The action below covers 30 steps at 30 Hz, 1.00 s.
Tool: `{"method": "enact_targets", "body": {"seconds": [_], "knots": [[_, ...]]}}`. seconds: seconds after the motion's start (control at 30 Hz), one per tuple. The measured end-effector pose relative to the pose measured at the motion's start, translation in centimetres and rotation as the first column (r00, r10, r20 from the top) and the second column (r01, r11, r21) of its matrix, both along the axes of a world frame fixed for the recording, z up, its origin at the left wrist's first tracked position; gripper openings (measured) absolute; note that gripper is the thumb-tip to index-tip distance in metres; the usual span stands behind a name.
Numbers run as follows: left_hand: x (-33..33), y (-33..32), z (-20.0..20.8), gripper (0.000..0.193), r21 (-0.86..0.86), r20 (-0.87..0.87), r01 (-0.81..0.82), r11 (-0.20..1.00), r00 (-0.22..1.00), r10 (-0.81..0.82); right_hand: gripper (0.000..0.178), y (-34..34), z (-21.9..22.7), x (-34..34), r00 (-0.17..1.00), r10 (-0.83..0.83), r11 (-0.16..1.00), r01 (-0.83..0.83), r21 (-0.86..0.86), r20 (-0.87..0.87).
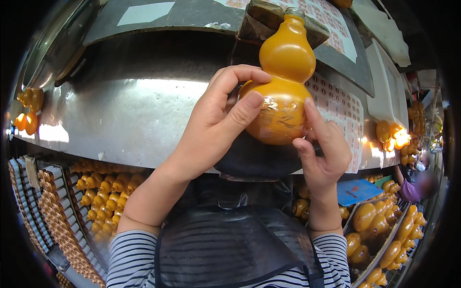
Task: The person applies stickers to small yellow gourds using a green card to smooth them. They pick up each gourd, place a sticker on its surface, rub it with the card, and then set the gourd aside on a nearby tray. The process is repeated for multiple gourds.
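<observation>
A glossy amber gourd-shaped bottle (pixel 287 52) leans back with its capped neck against a wooden block (pixel 258 20). On its lower bulb, gold-brown lettering shows under a shiny, wrinkled film (pixel 277 115). My left hand (pixel 222 108) grips the bottle's left side, index finger at the waist and thumb flat on the lower bulb. At the lower right, my right hand (pixel 327 149) touches the bulb: the index finger lies on its side and the thumb is near its bottom edge. Its other fingers are curled and partly hidden behind. A dark pad (pixel 259 156) lies under the bottle.
Sheets of small printed labels (pixel 338 108) lie right of the bottle on the metal table (pixel 129 108). Crates of amber gourd bottles (pixel 108 197) stand below at both sides, with a blue folder (pixel 357 192) on the right. A person in purple (pixel 409 190) is at far right.
</observation>
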<state>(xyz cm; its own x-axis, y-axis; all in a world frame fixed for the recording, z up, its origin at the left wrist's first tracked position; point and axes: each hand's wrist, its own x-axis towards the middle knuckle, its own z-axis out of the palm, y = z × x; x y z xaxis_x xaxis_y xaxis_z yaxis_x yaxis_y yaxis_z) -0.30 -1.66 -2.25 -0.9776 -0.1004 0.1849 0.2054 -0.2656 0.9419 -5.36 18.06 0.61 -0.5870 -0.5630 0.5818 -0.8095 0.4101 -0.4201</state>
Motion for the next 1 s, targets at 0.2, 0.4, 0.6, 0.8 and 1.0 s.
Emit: {"method": "enact_targets", "body": {"seconds": [0.2,0.4,0.6,0.8,1.0], "knots": [[1.2,-0.8,0.3,0.022,-0.089,0.094,-0.115,0.989,0.988,0.123,0.055,1.0,0.1,0.8,0.974,-0.086,0.982,0.119,-0.147,0.211],[2.8,-1.0,0.0,0.012,-0.338,0.009,-0.187,0.922,0.979,0.202,0.050,2.0,-0.3,0.8,0.961,-0.081,0.976,0.130,-0.175,0.264],[3.0,-0.3,1.3,0.015,-0.530,-0.046,-0.259,0.808,0.960,0.278,0.031,2.2,-0.1,1.0,0.890,-0.042,0.943,0.185,-0.276,0.455],[2.3,-0.2,1.6,0.013,-0.516,-0.043,-0.317,0.796,0.937,0.346,0.024,2.1,0.0,1.2,0.880,-0.002,0.938,0.167,-0.305,0.476],[2.0,0.2,2.4,0.009,-0.512,-0.128,-0.316,0.799,0.948,0.293,0.034,2.9,0.3,1.1,0.901,0.023,0.941,0.126,-0.314,0.433]]}}
